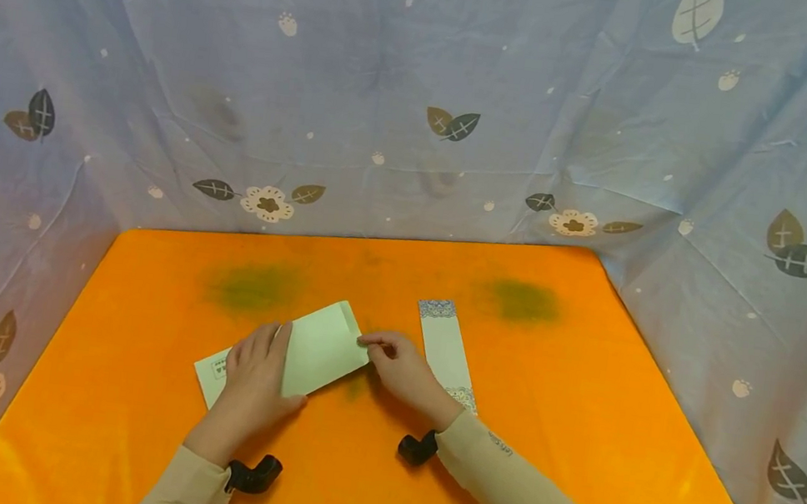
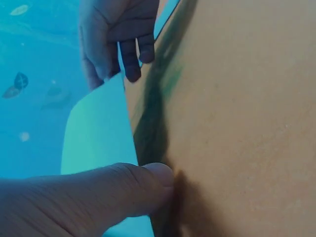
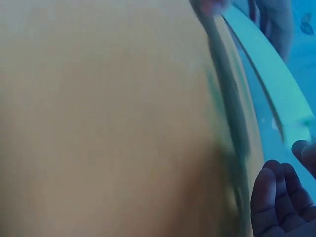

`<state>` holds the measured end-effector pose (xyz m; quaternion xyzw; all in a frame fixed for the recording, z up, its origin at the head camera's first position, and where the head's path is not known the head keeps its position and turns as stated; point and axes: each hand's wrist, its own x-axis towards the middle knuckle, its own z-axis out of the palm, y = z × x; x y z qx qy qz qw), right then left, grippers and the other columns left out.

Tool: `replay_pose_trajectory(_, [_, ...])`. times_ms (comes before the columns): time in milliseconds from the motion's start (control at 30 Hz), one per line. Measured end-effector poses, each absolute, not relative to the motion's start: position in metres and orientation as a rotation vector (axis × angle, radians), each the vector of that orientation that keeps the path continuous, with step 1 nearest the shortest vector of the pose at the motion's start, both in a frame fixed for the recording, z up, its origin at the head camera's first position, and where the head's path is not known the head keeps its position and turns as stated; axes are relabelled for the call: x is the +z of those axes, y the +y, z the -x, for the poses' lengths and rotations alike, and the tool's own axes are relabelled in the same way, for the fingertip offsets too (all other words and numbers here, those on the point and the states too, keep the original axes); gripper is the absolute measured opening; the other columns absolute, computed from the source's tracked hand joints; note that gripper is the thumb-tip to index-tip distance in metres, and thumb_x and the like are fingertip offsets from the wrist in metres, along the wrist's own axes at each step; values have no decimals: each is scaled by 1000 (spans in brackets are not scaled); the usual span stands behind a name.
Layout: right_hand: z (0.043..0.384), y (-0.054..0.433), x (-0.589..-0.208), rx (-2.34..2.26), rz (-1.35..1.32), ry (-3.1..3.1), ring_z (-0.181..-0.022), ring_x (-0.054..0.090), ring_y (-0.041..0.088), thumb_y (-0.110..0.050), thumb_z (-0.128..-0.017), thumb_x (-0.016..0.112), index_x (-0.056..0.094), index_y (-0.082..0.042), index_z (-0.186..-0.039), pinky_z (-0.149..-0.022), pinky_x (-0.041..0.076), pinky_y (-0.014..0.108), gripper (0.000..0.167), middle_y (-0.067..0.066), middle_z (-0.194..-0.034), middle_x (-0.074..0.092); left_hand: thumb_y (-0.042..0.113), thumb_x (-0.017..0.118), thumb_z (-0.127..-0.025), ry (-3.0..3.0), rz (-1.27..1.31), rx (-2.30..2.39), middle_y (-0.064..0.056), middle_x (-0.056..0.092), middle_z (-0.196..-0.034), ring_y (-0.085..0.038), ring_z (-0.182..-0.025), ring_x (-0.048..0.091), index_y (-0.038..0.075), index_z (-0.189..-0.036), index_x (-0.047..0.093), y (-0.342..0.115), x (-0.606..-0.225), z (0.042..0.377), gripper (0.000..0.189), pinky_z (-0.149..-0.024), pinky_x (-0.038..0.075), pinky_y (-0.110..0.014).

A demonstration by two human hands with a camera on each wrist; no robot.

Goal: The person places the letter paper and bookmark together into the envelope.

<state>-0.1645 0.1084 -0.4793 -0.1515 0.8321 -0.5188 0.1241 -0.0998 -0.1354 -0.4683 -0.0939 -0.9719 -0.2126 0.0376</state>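
Observation:
A pale envelope (image 1: pixel 322 350) lies slantwise over the orange cloth, with small print near its left end and a flap (image 1: pixel 350 321) at its right end. My left hand (image 1: pixel 258 370) grips it across the middle, thumb on the near edge and fingers toward the far edge. At the flap end, my right hand (image 1: pixel 400 367) pinches the envelope between thumb and forefinger. The left wrist view has my thumb (image 2: pixel 123 190) over the envelope's edge (image 2: pixel 98 131), which stands above its shadow. In the right wrist view, the right fingers (image 3: pixel 284 197) are curled below the envelope (image 3: pixel 274 69).
A long white card (image 1: pixel 448 350) with patterned ends lies just beyond my right wrist, its near end partly covered. Orange cloth (image 1: pixel 577 441) covers the table. Leaf-printed curtains (image 1: pixel 397 58) enclose the back and sides. Black wrist mounts (image 1: pixel 255 474) hang under both sleeves.

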Motion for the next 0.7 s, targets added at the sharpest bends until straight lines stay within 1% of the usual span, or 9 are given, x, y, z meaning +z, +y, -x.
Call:
replay_pose_trajectory(100, [170,120,-479,-1507,401,2464,-95,59,18,-23,-102,49,67,-18,-122,-69,51,32,26,0,-120,62,32,88,-70,-2994,287,-647,-27,23,-148,-46,-134,20,-3,-151,21,-136,-469,99,110,-106,13,-62])
replay_pose_trajectory(167, [175,128,-477,-1518,390,2478,-92,60,21,-22,-102,51,65,-14,-124,-64,52,33,27,4,-118,63,32,88,-70,-2995,287,-643,-28,23,-148,-46,-134,20,-4,-150,22,-136,-469,98,110,-105,13,-62])
replay_pose_trajectory(267, [180,139,-474,-1545,388,2475,-95,62,23,-20,-101,52,62,-10,-127,-64,54,35,29,8,-120,62,32,88,-70,-2998,283,-636,-28,24,-148,-47,-133,21,-4,-150,22,-136,-470,98,110,-105,13,-62])
replay_pose_trajectory(400, [187,154,-473,-1570,391,2480,-97,62,26,-17,-101,53,59,-6,-129,-68,56,38,31,12,-123,59,32,87,-71,-3026,254,-658,-29,23,-148,-47,-133,20,-5,-150,21,-136,-471,99,109,-105,14,-63])
replay_pose_trajectory(500, [192,166,-473,-1569,384,2496,-98,61,26,-17,-100,54,57,-4,-130,-73,55,37,33,13,-123,57,32,87,-72,-3051,217,-700,-29,24,-147,-47,-133,20,-5,-150,21,-135,-472,99,109,-104,15,-63])
replay_pose_trajectory(600, [195,179,-470,-1528,345,2540,-101,59,26,-20,-100,55,56,-5,-131,-75,54,36,35,11,-122,56,31,86,-72,-3067,190,-738,-30,24,-147,-48,-133,20,-5,-149,21,-135,-471,100,108,-104,16,-63])
replay_pose_trajectory(700, [199,192,-468,-1486,288,2582,-106,57,26,-23,-99,56,55,-6,-133,-78,53,38,38,11,-125,55,31,86,-73,-3086,174,-765,-30,23,-147,-48,-133,19,-5,-150,19,-136,-470,101,108,-104,15,-63])
